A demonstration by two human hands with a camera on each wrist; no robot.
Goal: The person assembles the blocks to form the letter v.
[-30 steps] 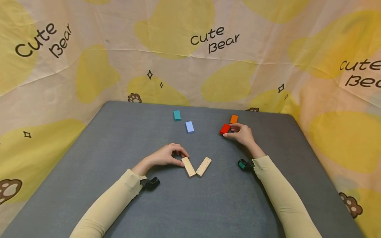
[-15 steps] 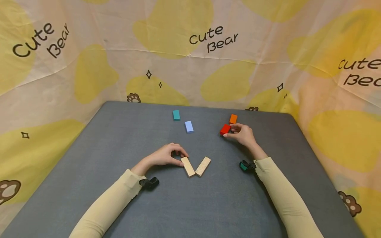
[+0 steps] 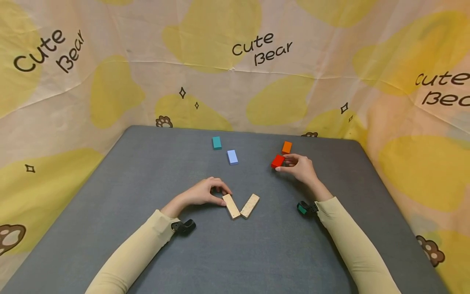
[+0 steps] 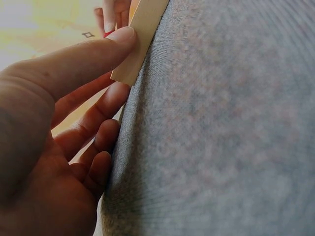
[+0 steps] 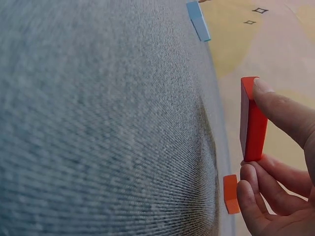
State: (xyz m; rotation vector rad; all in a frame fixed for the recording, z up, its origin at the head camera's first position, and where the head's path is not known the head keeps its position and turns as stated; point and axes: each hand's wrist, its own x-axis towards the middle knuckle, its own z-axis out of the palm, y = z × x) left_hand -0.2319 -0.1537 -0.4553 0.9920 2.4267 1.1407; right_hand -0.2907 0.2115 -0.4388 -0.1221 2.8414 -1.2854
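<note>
Two plain wooden blocks lie on the grey table in a V, their near ends meeting. My left hand [image 3: 205,192] pinches the far end of the left wooden block [image 3: 231,206], thumb on one side and fingers on the other. The thumb on the wooden block [image 4: 140,42] shows close up in the left wrist view. Beside it lies the right wooden block [image 3: 250,206]. Farther right, my right hand [image 3: 301,168] grips a red block [image 3: 278,161] by two opposite edges. In the right wrist view the red block [image 5: 254,123] stands off the cloth between thumb and fingers.
An orange block [image 3: 287,147] lies just behind the red one. Toward the back middle are a light blue block [image 3: 232,157] and a teal block [image 3: 217,143]. A patterned cloth [image 3: 205,61] hangs behind the table. Each wrist wears a black strap.
My right hand has shifted very slightly rightward and nearer with the red block, relative to the orange one. My left hand and the wooden blocks keep their places; the head view has shifted a little.
</note>
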